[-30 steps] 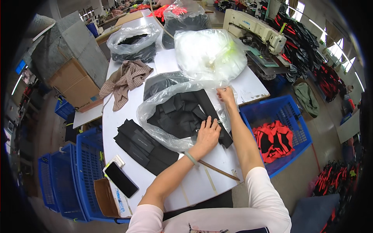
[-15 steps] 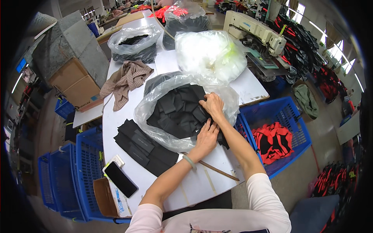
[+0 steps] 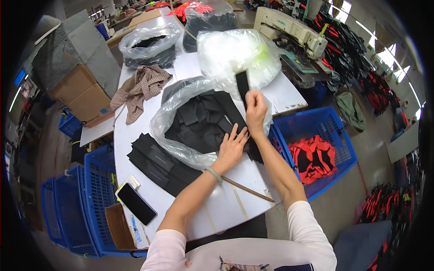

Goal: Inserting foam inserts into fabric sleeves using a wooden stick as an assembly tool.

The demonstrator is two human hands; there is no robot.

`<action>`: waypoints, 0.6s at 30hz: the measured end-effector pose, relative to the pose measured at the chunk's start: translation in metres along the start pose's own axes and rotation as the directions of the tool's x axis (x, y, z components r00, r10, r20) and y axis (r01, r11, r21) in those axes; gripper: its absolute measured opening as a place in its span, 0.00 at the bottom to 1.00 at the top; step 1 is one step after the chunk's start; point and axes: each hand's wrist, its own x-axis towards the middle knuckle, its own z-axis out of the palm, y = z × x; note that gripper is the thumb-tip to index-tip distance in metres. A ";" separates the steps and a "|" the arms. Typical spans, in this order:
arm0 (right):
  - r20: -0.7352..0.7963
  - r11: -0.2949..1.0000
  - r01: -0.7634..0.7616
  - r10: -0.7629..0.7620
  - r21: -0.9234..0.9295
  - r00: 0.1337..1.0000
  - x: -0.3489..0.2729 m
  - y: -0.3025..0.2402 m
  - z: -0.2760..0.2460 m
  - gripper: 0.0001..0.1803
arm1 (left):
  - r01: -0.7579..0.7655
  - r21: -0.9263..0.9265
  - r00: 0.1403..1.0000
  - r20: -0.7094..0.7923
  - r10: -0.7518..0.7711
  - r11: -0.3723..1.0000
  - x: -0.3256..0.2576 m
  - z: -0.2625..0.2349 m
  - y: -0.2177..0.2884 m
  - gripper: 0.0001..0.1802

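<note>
Clearly, I see a straight, matte-black fabric strip (image 3: 242, 85) gripped in the right hand (image 3: 256, 109).
Nearer, left hand (image 3: 232, 147) spread on black cloth (image 3: 235, 115).

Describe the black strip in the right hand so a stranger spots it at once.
On the white table, find the open clear bag of black fabric pieces. By the bag's right side, the person's right hand holds a narrow black strip pointing away from the body. Unlike the bagged pieces, its far end shows alone against the pale, bulging bag beyond.
</note>
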 end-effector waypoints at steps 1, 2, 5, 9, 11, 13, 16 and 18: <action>-0.126 0.999 0.018 -0.013 0.038 0.992 0.019 -0.014 -0.003 0.07 | -0.041 0.090 0.999 0.010 0.040 0.995 0.001 0.001 -0.002 0.30; -0.252 0.997 0.043 -0.025 0.068 0.967 0.041 -0.033 -0.009 0.07 | -0.087 0.175 0.996 0.025 0.084 0.981 0.001 0.002 -0.002 0.30; -0.339 0.972 0.236 -0.227 -0.015 0.913 0.100 -0.102 -0.055 0.06 | -0.070 0.182 0.997 0.030 0.066 0.981 0.002 0.002 0.005 0.28; 0.138 0.919 0.214 -0.177 -0.330 0.974 0.074 -0.174 -0.100 0.04 | 0.218 -0.559 0.960 -0.023 -0.278 0.800 -0.002 -0.021 0.011 0.19; 0.336 0.821 0.379 -0.245 -0.427 0.909 0.028 -0.168 -0.111 0.02 | 0.183 -0.954 0.916 0.077 -0.395 0.239 -0.008 -0.070 0.040 0.20; 0.519 0.786 0.493 -0.263 -0.373 0.813 -0.021 -0.159 -0.125 0.04 | -0.027 -0.995 0.960 -0.054 -0.276 0.100 -0.023 -0.105 0.067 0.28; 0.602 0.796 0.531 -0.279 -0.290 0.748 -0.070 -0.166 -0.134 0.06 | 0.001 -0.962 0.990 -0.039 -0.138 0.275 -0.049 -0.135 0.090 0.28; 0.604 0.820 0.508 -0.271 -0.262 0.749 -0.082 -0.178 -0.141 0.07 | 0.040 -0.881 0.994 -0.015 -0.112 0.472 -0.067 -0.139 0.084 0.18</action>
